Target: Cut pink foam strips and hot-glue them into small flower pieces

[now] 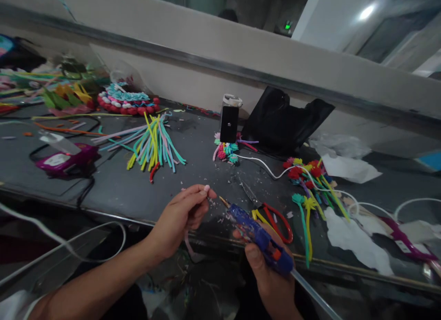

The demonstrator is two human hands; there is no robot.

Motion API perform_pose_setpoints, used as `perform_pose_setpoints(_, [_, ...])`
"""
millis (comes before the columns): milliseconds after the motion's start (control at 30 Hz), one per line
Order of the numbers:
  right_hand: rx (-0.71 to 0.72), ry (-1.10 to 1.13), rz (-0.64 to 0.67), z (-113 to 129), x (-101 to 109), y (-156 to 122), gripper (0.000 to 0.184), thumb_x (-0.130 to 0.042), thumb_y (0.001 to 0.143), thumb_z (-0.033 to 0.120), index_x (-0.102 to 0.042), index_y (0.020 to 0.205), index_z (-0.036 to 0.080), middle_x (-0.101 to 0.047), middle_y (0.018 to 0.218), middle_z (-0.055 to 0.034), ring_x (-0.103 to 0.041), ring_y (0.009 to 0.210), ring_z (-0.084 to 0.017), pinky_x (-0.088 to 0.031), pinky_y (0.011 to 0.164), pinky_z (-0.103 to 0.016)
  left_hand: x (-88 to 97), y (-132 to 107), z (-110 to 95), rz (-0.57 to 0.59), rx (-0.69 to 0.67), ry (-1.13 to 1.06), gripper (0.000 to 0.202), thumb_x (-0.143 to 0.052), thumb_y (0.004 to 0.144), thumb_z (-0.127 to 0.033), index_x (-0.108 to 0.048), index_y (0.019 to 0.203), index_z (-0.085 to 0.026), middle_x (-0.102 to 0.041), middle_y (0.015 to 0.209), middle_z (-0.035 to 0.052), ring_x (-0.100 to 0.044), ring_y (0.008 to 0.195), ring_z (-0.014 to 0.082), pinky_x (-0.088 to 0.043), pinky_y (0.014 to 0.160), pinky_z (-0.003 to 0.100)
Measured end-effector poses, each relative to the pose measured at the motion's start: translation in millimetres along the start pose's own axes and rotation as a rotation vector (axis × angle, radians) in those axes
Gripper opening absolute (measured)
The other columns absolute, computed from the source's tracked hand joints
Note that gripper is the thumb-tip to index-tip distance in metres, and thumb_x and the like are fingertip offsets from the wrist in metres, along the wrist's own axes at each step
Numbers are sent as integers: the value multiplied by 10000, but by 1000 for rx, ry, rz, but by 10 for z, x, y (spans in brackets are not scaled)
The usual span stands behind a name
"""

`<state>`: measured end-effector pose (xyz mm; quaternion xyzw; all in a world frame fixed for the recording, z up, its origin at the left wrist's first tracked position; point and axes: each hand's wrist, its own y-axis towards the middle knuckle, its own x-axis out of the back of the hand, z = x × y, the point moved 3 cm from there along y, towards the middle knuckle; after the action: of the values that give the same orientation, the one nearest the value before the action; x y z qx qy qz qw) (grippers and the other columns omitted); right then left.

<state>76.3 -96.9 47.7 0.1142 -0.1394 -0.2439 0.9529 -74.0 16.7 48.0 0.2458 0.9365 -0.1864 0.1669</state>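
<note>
My left hand [186, 205] is closed in a pinch around a pale pink pipe cleaner [188, 244]. Its small pink tip pokes out above the thumb, and the rest hangs below my palm. A blue hot glue gun [251, 228] is in my right hand [268, 274], with a clear glue stick [315, 294] sticking out of its back end. The glue gun's metal nozzle [224, 202] points at the left fingertips, a small gap apart. Just beyond the glue gun lie scissors with red handles [280, 221] and a tool with yellow handles [260, 216].
Loose pipe cleaners [155, 143] lie left of centre, near a purple power strip [67, 161]. A phone [229, 123] stands behind small pipe-cleaner flowers [227, 150]. A black bag [284, 120] leans at the back. Flower stems [306, 209], crumpled paper [356, 242] and white cables occupy the right.
</note>
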Motion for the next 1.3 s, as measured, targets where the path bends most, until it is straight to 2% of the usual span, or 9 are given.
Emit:
perform_pose_setpoints(300, [2,-91,-128,-15,109,69,378,-602,811,570,-712,786,209,-701,762,-38,-650,721,-217,-498,656,-304,-33,-20,65,-47,-9,4,176,-593,847,-341,-566,823,-169,-361,591,-65,-231,481,53,-151,429,200])
perform_pose_setpoints(433, [24,-81,-103,5,82,78,347,-621,804,559,-711,782,224,-696,751,-32,-636,687,-204,-486,630,-298,-23,-17,107,-37,9,19,212,-652,804,-362,-618,843,-157,-374,619,-60,-246,492,48,-146,442,209])
perform_pose_setpoints(633, [-23,-49,-47,-52,49,47,351,-640,786,573,-698,770,227,-696,713,-27,-634,646,-198,-480,585,-291,-28,-38,93,-66,10,46,253,-692,765,-397,-660,836,-157,-402,611,-56,-264,496,49,-154,448,212])
perform_pose_setpoints(900, [-109,-103,-104,-22,67,-26,377,-644,764,604,-664,745,227,-670,633,1,-593,530,-166,-457,517,-270,-30,-50,103,-61,-9,13,245,-693,768,-382,-659,855,-156,-375,587,-70,-234,483,46,-156,445,207])
perform_pose_setpoints(1000, [-82,-165,-78,-43,105,-23,414,-605,779,630,-658,739,221,-656,640,-5,-592,568,-174,-443,540,-276,-25,-53,111,-65,-14,46,247,-674,783,-388,-658,861,-153,-369,581,-69,-237,489,52,-152,445,208])
perform_pose_setpoints(1100, [-58,-192,-30,-105,135,-4,442,-582,777,659,-645,813,223,-634,633,0,-583,594,-179,-401,538,-275,-17,-65,104,-94,-30,138,240,-668,783,-392,-663,863,-165,-396,587,-65,-263,499,60,-186,455,204])
perform_pose_setpoints(1300, [-15,-214,-28,-153,127,2,467,-556,777,676,-614,830,216,-599,664,5,-528,565,-157,-377,583,-288,-32,-94,50,-113,-132,250,195,-657,789,-363,-663,785,-168,-481,636,-46,-340,557,78,-258,512,209])
